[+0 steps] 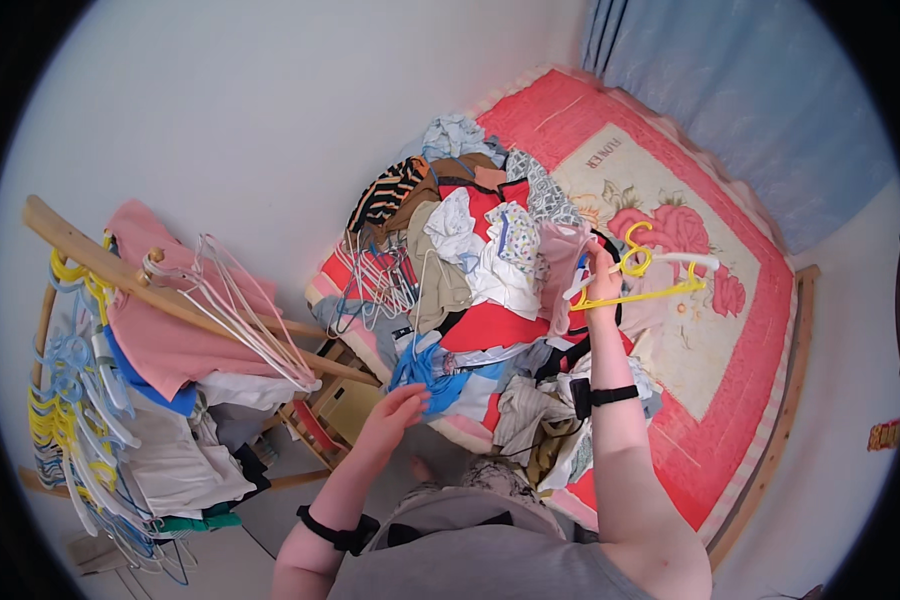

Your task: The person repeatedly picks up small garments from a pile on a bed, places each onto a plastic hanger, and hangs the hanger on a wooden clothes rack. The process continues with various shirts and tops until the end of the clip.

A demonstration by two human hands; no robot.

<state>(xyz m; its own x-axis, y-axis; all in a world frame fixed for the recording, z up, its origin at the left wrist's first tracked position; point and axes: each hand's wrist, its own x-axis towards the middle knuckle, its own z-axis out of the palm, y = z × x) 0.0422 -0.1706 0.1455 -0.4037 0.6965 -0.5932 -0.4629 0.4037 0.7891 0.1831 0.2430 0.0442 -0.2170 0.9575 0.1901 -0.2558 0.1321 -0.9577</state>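
Observation:
My right hand (602, 277) reaches over the pile and is closed on a yellow clothes hanger (638, 297) with white parts at its ends. Pale pink cloth (562, 252) lies right beside that hand. Lower and to the left, my left hand (402, 406) has its fingers loosely extended, with nothing visible in them. A bright blue garment (425, 372) at the pile's near edge is closest to it; whether the fingertips touch it, I cannot tell. The heap of mixed clothes (500, 275) spreads between and beyond both hands.
A red and cream flowered bedspread (750, 330) covers the bed under the clothes. Several loose hangers (378, 285) lie on the heap's left side. At the left stands a wooden rack (170, 285) with a pink garment and many hangers. Blue curtains (750, 110) hang behind the bed.

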